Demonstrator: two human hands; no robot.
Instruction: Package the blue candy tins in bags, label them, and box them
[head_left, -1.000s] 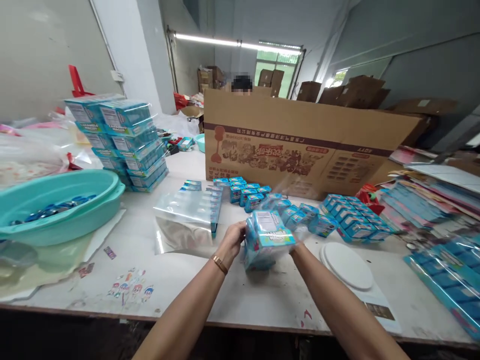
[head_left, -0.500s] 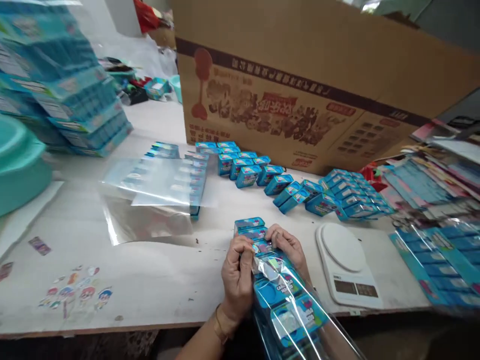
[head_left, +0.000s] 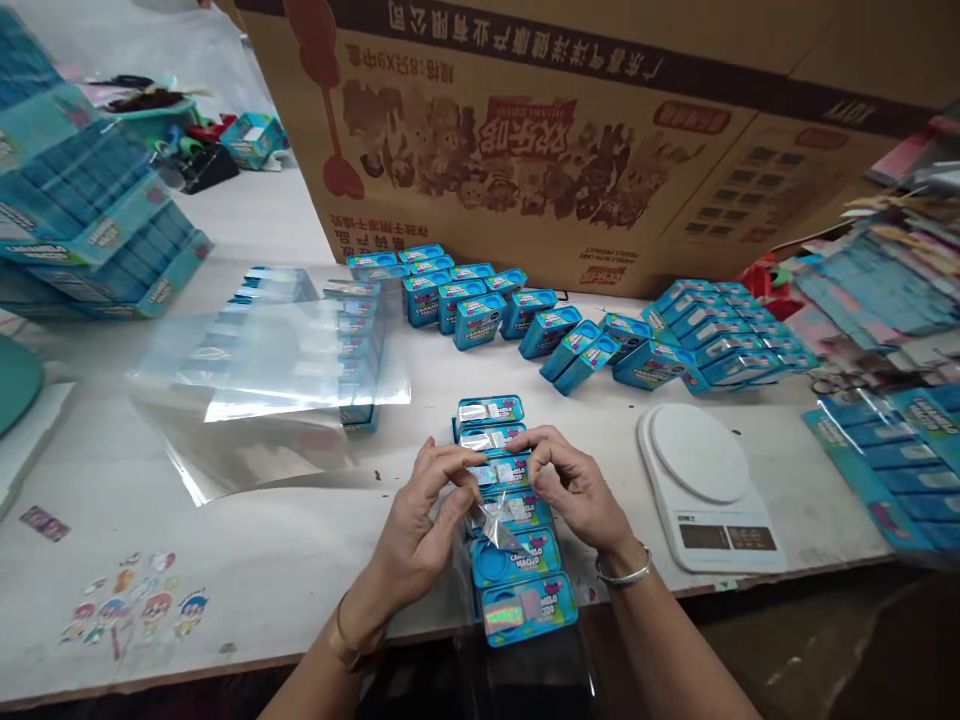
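A row of blue tins (head_left: 514, 555) with shiny stickers runs from the tabletop toward me, its near end at the table's front edge. A clear plastic bag (head_left: 499, 530) lies around the near tins, its crumpled mouth partway along the row. My left hand (head_left: 431, 515) is closed at the row's left side, thumb and fingers pinching the bag's film. My right hand (head_left: 577, 490) is at the right side, fingers bent and index fingertip by the second tin from the far end. Whether film is between its fingers is hard to see.
A white kitchen scale (head_left: 701, 470) is to the right. Clear bags (head_left: 262, 400) lie on more tins at left. Loose blue tins (head_left: 480, 320) stand before a large cardboard box (head_left: 525, 180). Packed blue boxes are stacked at left (head_left: 97, 220); wrapped packs (head_left: 892, 480) lie far right.
The view has shifted and tilted down. The tin row lies straighter and farther onto the table. My hands have moved apart to either side, and less film rises over the tins.
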